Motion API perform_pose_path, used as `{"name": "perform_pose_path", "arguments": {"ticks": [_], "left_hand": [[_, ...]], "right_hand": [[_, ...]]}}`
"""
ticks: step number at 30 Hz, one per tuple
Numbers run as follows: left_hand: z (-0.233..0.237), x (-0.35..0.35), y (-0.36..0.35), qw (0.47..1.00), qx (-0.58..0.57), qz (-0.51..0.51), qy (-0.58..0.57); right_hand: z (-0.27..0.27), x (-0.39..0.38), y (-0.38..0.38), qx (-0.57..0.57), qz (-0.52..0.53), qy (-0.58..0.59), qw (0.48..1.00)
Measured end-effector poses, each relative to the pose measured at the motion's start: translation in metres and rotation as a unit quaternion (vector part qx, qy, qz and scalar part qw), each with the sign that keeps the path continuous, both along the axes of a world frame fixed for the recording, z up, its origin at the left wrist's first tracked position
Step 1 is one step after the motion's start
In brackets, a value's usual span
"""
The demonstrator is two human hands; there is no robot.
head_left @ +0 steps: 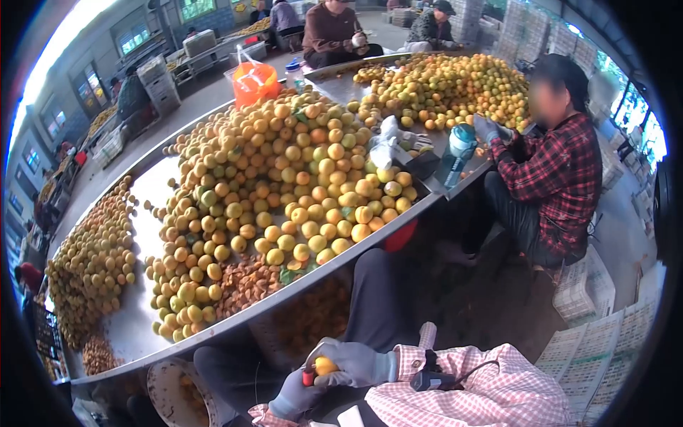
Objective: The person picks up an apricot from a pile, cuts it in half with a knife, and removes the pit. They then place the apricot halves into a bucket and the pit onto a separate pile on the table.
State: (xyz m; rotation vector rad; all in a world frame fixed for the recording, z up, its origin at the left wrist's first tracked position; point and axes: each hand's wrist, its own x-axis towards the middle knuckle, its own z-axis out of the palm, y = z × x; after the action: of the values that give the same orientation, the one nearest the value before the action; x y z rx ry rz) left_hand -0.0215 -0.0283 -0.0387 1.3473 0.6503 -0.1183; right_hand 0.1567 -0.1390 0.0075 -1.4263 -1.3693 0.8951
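Observation:
Both my hands wear grey gloves and meet low in the view, over my lap. My right hand [359, 364] grips a small yellow-orange fruit [326, 365]. My left hand [293, 396] sits just below it and holds a small red-handled tool [307, 376] against the fruit. Pink checked sleeves [484, 391] cover my arms, and a small dark device [429, 379] is clipped on the right one. In front of my knees runs the long metal table [135, 320], heaped with the same fruit [284, 185].
A brown pile of cut pieces [245, 285] lies near the table's edge. A round basin [174, 391] stands under it. A person in a red checked shirt [558, 178] works at the right, beside a teal bottle [461, 146]. An orange bucket [254, 82] and white crates [590, 288] are nearby.

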Motion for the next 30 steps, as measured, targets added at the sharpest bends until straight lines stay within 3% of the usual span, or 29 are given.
{"name": "perform_pose_path", "arguments": {"ticks": [4, 6, 8, 9, 10, 11, 12, 13, 14, 16, 17, 18, 19, 20, 22, 23, 24, 25, 26, 28, 30], "left_hand": [[0.008, -0.002, -0.004, 0.995, 0.022, -0.084, 0.052], [-0.019, -0.014, -0.005, 0.998, -0.006, -0.066, -0.020], [-0.020, -0.008, -0.008, 0.953, -0.284, 0.109, 0.008], [-0.030, -0.012, -0.010, 0.885, -0.451, 0.104, -0.055], [-0.037, -0.011, -0.010, 0.785, -0.603, 0.088, -0.110], [-0.018, -0.004, -0.009, 0.905, -0.401, 0.043, -0.134], [0.001, 0.000, -0.009, 0.971, -0.179, -0.002, -0.158], [-0.025, -0.004, -0.001, 0.965, -0.214, -0.041, -0.145], [-0.027, -0.004, 0.000, 0.979, -0.149, -0.037, -0.137], [-0.069, -0.017, 0.008, 0.981, -0.131, -0.090, -0.112], [-0.076, -0.018, 0.008, 0.981, -0.128, -0.095, -0.110], [-0.082, -0.020, 0.009, 0.937, -0.313, -0.046, -0.148], [-0.077, -0.016, 0.010, 0.856, -0.484, 0.003, -0.181], [-0.070, -0.013, 0.013, 0.858, -0.482, 0.000, -0.180], [-0.047, -0.007, 0.016, 0.928, -0.355, 0.108, -0.045], [-0.026, -0.001, 0.006, 0.991, -0.043, 0.095, -0.088], [0.001, 0.005, 0.010, 0.967, -0.118, 0.216, -0.066], [0.041, 0.016, 0.009, 0.961, -0.087, 0.260, -0.043], [0.068, 0.019, 0.010, 0.951, -0.054, 0.302, -0.020], [0.074, 0.007, 0.030, 0.955, -0.038, 0.287, -0.067], [0.058, -0.003, 0.038, 0.964, -0.048, 0.245, -0.087]], "right_hand": [[0.002, 0.001, 0.001, 0.066, 0.030, 0.008, 0.997], [-0.013, -0.001, 0.001, 0.064, 0.053, -0.116, 0.990], [-0.019, 0.000, 0.003, 0.093, 0.057, -0.163, 0.981], [-0.018, 0.002, 0.004, 0.089, 0.054, -0.115, 0.988], [-0.018, 0.001, 0.004, 0.084, 0.051, -0.067, 0.993], [-0.022, -0.006, 0.005, 0.038, 0.055, 0.135, 0.989], [-0.029, -0.013, 0.006, -0.008, 0.057, 0.333, 0.941], [-0.036, -0.014, 0.009, 0.011, 0.034, 0.277, 0.960], [-0.028, -0.014, 0.007, -0.037, 0.060, 0.389, 0.919], [-0.049, -0.022, 0.006, 0.048, -0.028, 0.220, 0.974], [-0.057, -0.017, 0.007, 0.143, -0.023, 0.032, 0.989], [-0.064, -0.018, 0.007, 0.148, -0.026, 0.033, 0.988], [-0.062, -0.016, 0.007, 0.153, -0.038, -0.006, 0.988], [-0.061, -0.015, 0.007, 0.155, -0.051, -0.044, 0.986], [-0.066, -0.016, 0.015, 0.053, -0.040, 0.134, 0.989], [-0.069, -0.012, 0.016, 0.016, -0.008, 0.239, 0.971], [-0.071, -0.007, 0.017, -0.022, 0.024, 0.339, 0.940], [-0.039, 0.002, 0.011, -0.105, -0.022, 0.321, 0.941], [-0.063, 0.006, 0.013, -0.127, -0.038, 0.417, 0.899], [-0.069, 0.015, 0.011, -0.071, -0.090, 0.549, 0.828], [-0.059, 0.028, 0.010, -0.081, -0.090, 0.546, 0.829]]}}
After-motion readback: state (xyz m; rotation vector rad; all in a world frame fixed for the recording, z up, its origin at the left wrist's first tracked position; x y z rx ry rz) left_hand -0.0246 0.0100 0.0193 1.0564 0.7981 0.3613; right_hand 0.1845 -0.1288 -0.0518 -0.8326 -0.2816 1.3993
